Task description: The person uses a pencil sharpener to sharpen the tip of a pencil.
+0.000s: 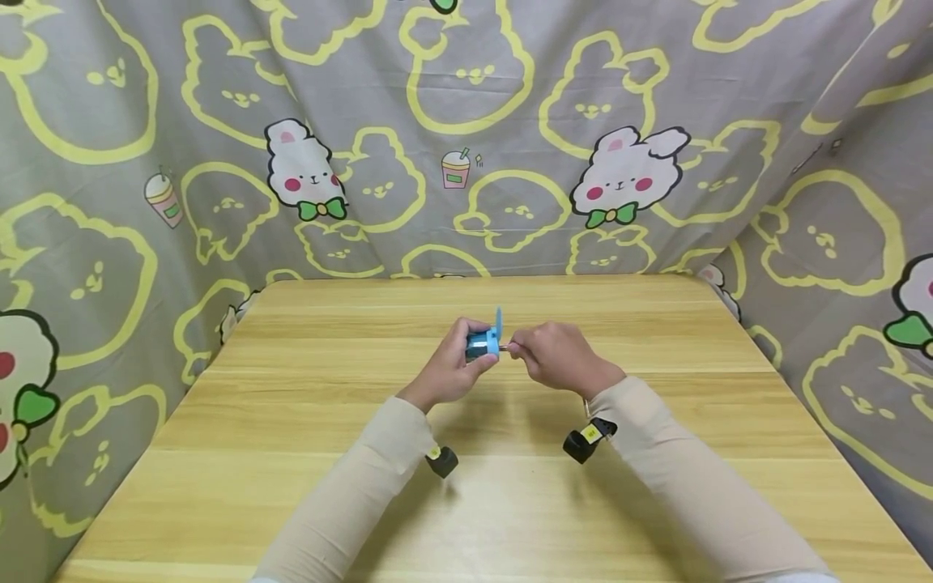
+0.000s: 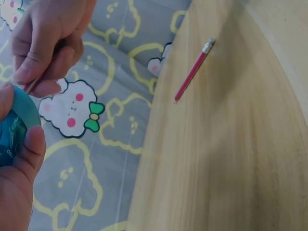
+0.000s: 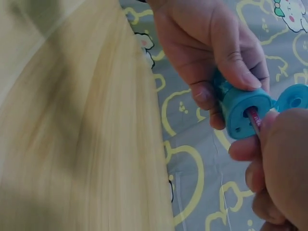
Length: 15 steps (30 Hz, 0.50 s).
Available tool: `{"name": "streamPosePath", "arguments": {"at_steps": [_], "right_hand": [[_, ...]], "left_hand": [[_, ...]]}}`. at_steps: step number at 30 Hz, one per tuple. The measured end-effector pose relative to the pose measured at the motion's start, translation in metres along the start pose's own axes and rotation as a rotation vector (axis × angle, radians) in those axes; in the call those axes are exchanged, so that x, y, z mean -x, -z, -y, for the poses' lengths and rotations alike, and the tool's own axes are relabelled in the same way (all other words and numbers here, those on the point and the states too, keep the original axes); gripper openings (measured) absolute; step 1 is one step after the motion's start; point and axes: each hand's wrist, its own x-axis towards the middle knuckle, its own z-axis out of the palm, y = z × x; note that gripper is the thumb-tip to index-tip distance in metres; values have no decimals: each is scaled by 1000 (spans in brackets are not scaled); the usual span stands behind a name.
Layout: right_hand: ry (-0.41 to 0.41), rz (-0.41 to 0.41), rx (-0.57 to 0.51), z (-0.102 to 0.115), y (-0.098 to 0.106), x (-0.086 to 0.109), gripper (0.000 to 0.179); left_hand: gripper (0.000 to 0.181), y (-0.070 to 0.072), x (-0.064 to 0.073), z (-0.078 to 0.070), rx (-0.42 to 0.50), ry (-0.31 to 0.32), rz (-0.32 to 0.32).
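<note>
A draped enclosure, whether in a home or studio undetermined, is indicated by cartoon-printed fabric point(image 1: 437, 219) surrounding a wood-grain tabletop point(image 1: 503, 518).

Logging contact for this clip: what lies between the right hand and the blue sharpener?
A short stretch of red pencil, held by the right hand and inserted in the blue sharpener; the head and right wrist views show it.

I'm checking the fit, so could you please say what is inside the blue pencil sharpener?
One end of a red pencil is inside the blue pencil sharpener; that end is covered.
</note>
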Motion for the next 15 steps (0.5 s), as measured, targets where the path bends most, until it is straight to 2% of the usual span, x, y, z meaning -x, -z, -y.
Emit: {"name": "streamPosePath", "arguments": {"at_steps": [3,7,12,15], "right_hand": [[-15,13,-79,-1,-1,0,13],[-25,-40,-168,-2,-2,1,14],[17,-141,-113,0,-4,0,9],[20,-155,-43,2,-6,0,5]], "left_hand": [[41,2,1,-1,5,14,-3],[42,3,1,-2,13,28,8],[42,3,1,0,27,21,8],[41,2,1,-1,25,15,2]]}}
